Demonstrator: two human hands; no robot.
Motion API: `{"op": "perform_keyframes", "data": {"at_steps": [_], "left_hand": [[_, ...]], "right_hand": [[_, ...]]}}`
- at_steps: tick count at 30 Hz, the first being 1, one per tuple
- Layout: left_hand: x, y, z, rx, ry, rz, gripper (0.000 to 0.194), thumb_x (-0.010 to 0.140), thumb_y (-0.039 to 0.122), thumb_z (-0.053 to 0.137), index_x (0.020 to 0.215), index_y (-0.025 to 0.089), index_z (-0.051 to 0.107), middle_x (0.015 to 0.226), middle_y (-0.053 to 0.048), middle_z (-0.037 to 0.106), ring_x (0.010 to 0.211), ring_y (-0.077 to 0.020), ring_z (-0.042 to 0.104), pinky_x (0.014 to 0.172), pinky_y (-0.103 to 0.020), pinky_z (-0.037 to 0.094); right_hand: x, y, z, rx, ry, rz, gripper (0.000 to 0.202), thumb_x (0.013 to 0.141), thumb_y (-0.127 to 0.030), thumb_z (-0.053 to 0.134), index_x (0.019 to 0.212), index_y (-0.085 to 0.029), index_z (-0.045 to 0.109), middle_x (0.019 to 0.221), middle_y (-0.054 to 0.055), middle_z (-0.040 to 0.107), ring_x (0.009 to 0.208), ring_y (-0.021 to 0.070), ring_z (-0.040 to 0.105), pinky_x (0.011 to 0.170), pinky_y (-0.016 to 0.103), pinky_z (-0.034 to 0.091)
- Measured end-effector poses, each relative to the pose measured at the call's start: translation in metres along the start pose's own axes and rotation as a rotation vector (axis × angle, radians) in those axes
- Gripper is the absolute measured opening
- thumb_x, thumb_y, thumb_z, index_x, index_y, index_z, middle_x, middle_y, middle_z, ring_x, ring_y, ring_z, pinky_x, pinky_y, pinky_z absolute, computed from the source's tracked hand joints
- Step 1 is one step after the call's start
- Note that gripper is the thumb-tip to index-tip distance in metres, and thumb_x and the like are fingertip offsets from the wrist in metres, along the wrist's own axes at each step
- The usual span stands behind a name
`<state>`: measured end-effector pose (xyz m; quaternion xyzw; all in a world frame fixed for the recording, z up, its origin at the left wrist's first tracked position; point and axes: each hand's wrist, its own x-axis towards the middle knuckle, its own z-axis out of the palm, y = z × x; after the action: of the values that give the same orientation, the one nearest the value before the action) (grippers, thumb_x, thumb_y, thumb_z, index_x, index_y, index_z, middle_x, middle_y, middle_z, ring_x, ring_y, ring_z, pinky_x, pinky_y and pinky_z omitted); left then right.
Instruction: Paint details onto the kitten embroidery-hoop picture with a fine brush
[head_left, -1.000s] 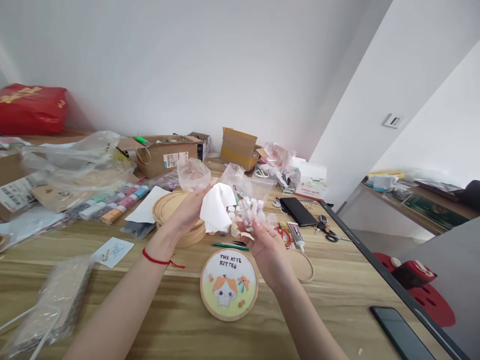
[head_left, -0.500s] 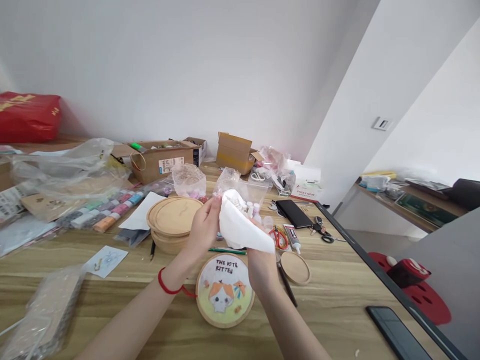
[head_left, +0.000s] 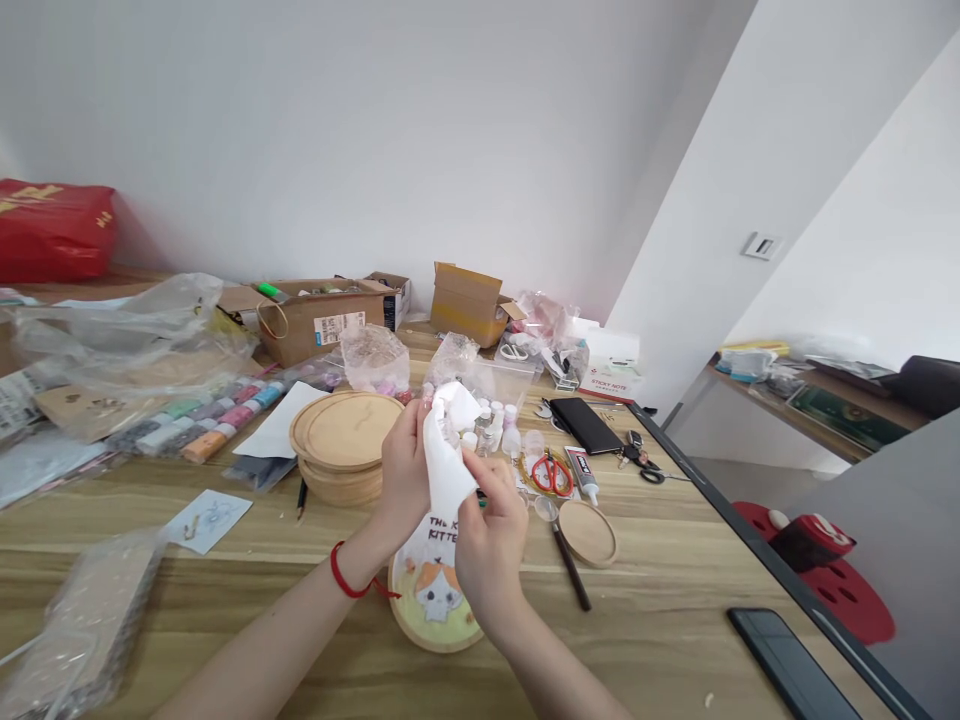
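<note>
My left hand (head_left: 405,470), with a red string bracelet at its wrist, grips a folded white tissue (head_left: 446,480) held up in front of me. The fingers of my right hand (head_left: 491,550) pinch its lower right edge. Something small and see-through seems to sit in the tissue's fold; I cannot make out what. Below both hands lies a round wooden hoop (head_left: 435,612) with a kitten picture and lettering, partly covered by my right hand. Left of my left hand are stacked round wooden pieces (head_left: 345,430).
To the right are a magnifying glass (head_left: 571,570), a small wooden disc (head_left: 589,533), red-handled pliers (head_left: 551,474), a glue tube (head_left: 582,474) and a black phone (head_left: 787,660). Behind stand small bottles (head_left: 510,415) and cardboard boxes (head_left: 319,315). Tubes of coloured beads (head_left: 225,420) lie left.
The tissue has turned from spread rightward to hanging narrower and more upright. My right hand has come out from behind it, moved left, and now pinches its edge in front.
</note>
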<state>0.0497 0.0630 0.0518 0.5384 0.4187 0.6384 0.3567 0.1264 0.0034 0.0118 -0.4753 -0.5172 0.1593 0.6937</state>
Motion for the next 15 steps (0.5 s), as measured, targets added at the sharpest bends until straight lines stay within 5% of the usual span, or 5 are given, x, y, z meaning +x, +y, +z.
{"op": "perform_keyframes", "data": {"at_steps": [15], "left_hand": [[0.009,-0.009,-0.002,-0.074,0.004,-0.055,0.033,0.083,0.044,0.055,0.062,0.022,0.042,0.06,0.004,0.043,0.057,-0.0141,0.039,0.054,-0.026,0.031]], "right_hand": [[-0.002,0.001,0.001,-0.298,0.009,-0.312,0.029,0.094,-0.016,0.045,0.102,-0.027,0.071,0.075,0.005,0.054,0.076,0.0242,0.048,0.067,0.038,0.036]]}}
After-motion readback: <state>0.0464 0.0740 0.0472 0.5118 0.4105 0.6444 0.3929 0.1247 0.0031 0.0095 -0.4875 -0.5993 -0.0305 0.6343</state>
